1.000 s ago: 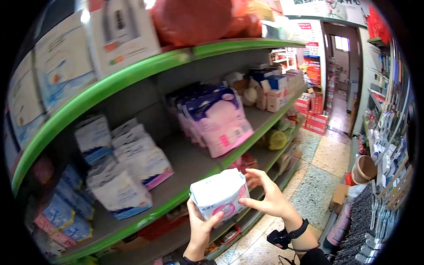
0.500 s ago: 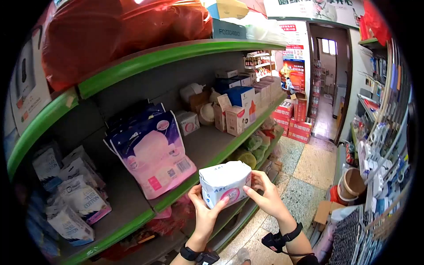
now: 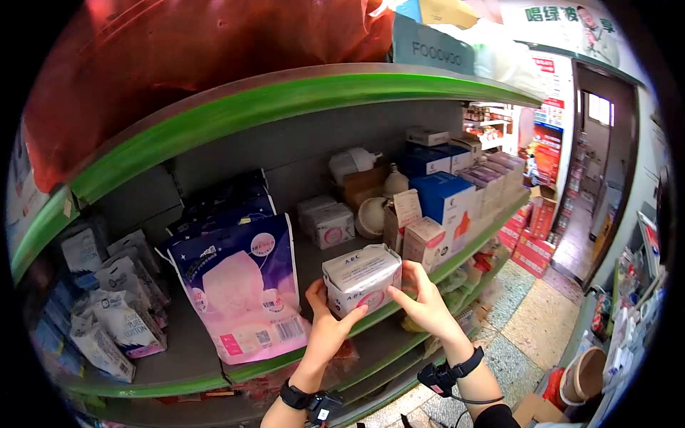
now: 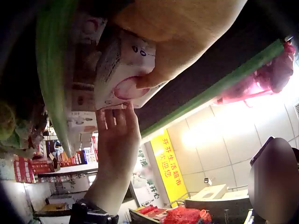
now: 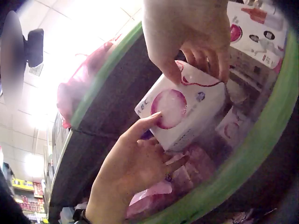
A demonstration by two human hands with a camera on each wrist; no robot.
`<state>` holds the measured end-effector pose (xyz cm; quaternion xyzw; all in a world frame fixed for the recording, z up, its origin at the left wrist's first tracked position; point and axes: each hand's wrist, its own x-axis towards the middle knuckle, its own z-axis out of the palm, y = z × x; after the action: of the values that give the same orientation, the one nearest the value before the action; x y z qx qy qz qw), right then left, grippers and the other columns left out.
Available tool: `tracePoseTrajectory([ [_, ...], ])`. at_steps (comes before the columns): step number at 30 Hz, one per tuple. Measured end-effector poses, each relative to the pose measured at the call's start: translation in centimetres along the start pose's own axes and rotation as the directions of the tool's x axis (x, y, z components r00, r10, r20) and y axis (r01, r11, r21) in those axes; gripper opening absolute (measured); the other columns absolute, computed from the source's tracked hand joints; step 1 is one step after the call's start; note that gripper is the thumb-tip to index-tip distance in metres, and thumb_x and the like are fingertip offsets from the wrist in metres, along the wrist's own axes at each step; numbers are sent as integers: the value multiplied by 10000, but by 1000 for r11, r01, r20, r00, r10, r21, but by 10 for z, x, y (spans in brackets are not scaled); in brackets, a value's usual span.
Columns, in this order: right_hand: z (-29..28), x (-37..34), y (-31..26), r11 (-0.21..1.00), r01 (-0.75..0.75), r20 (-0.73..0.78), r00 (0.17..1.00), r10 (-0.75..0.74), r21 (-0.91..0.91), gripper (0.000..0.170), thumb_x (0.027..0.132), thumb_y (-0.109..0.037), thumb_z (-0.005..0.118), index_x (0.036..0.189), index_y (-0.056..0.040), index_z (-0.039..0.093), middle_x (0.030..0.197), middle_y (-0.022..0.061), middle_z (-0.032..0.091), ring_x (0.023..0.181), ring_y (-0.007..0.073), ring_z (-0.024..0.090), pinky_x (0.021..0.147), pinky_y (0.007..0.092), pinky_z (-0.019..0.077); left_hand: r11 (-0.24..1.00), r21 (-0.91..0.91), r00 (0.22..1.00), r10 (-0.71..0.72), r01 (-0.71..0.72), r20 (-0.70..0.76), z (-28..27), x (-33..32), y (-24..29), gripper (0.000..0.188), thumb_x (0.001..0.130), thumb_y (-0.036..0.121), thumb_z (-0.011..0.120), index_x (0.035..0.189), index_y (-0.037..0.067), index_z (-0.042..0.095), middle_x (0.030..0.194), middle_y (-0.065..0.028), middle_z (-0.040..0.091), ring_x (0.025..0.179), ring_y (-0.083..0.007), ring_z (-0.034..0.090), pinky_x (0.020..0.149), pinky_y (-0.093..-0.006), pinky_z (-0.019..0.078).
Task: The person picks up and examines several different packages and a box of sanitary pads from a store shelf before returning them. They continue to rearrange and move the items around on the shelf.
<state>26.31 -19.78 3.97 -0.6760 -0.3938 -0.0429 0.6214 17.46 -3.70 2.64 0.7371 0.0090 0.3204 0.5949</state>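
A white pack of ABC sanitary pads point(image 3: 362, 279) with a pink circle on its front is held between my two hands, over the front edge of the middle shelf. My left hand point(image 3: 330, 334) grips its left side, thumb on the front face near the circle. On the right side, my right hand point(image 3: 429, 305) holds it with the thumb on the front corner and the fingers behind. In the right wrist view the pack point(image 5: 187, 109) is tilted between both hands. Behind it on the shelf sit similar white packs point(image 3: 333, 227).
Pink and navy pouches point(image 3: 246, 292) stand left of my hands, with small white cotton packs point(image 3: 128, 321) farther left. Boxes point(image 3: 442, 200) line the shelf on the right. A green-edged upper shelf point(image 3: 285, 87) hangs overhead, and an aisle floor point(image 3: 524, 314) runs along the right.
My hands and the pack have moved closer over the shelf, and the pack's top now faces me more. The head view has shifted along the shelf, bringing the pouches and similar packs nearer.
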Motion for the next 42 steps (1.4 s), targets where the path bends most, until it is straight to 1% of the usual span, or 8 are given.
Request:
tracePoseTrajectory([
  [5, -1, 29, 31, 996, 23, 101, 994, -32, 87, 499, 809, -142, 577, 1204, 31, 327, 1122, 228, 497, 1052, 267, 510, 892, 346, 393, 998, -8, 995, -63, 62, -82, 6, 18, -17, 797, 707, 157, 691, 1250, -36, 141, 1233, -236, 345, 1159, -292, 366, 980, -346, 278],
  [9, -5, 51, 42, 996, -74, 222, 973, 63, 40, 531, 796, -134, 599, 1214, 33, 317, 1145, 202, 476, 1088, 246, 477, 907, 316, 386, 952, 303, 999, -39, 45, -27, -3, 40, -40, 726, 788, 257, 624, 1313, -23, 208, 1246, -204, 424, 1187, -246, 391, 973, -314, 295],
  [13, -4, 68, 64, 986, -14, 301, 952, 65, -167, 652, 767, -260, 619, 1238, 66, 308, 1112, 252, 476, 1031, 290, 514, 861, 318, 401, 700, 702, 987, -161, 131, -24, -6, 51, -24, 787, 786, 454, 550, 1289, -65, 239, 992, -319, 538, 963, -411, 532, 824, -433, 433],
  [15, -2, 73, 75, 924, 16, 325, 938, 118, -381, 678, 759, -276, 619, 1254, 66, 308, 1099, 252, 466, 959, 308, 534, 823, 331, 421, 377, 915, 967, -251, 147, -52, -5, 58, -12, 776, 772, 468, 562, 1261, -71, 292, 851, -281, 591, 812, -396, 591, 706, -438, 481],
  [23, 21, 110, 101, 912, 75, 248, 968, 30, -404, 624, 761, -221, 584, 1244, 76, 323, 1154, 300, 421, 1006, 379, 503, 851, 374, 406, 189, 976, 972, -226, 106, -62, -3, 110, -46, 579, 738, 458, 591, 1021, -39, 498, 871, -199, 624, 822, -349, 615, 687, -432, 495],
  [30, 27, 141, 120, 978, -107, 279, 948, 155, -179, 564, 749, -128, 534, 1214, 101, 310, 1166, 308, 457, 1123, 379, 435, 931, 348, 347, 150, 970, 894, -434, 193, -111, -13, 161, -81, 743, 753, 479, 575, 1206, -67, 354, 1085, -255, 541, 1041, -343, 530, 861, -440, 422],
  [38, 29, 148, 117, 971, -229, 281, 929, 241, -73, 654, 705, -120, 490, 1278, 102, 264, 1270, 318, 347, 1219, 382, 326, 1009, 346, 265, 476, 825, 884, -465, 304, -57, -8, 176, -93, 755, 798, 422, 527, 1275, -77, 221, 1117, -303, 494, 1044, -394, 504, 885, -425, 397],
  [42, 33, 149, 125, 962, -187, 235, 944, 231, -197, 658, 713, -131, 491, 1282, 100, 254, 1276, 311, 344, 1219, 388, 322, 1010, 351, 264, 478, 848, 924, -380, 229, -36, -5, 181, -105, 766, 807, 409, 515, 1295, -69, 169, 1106, -308, 498, 1029, -394, 513, 876, -423, 404],
])
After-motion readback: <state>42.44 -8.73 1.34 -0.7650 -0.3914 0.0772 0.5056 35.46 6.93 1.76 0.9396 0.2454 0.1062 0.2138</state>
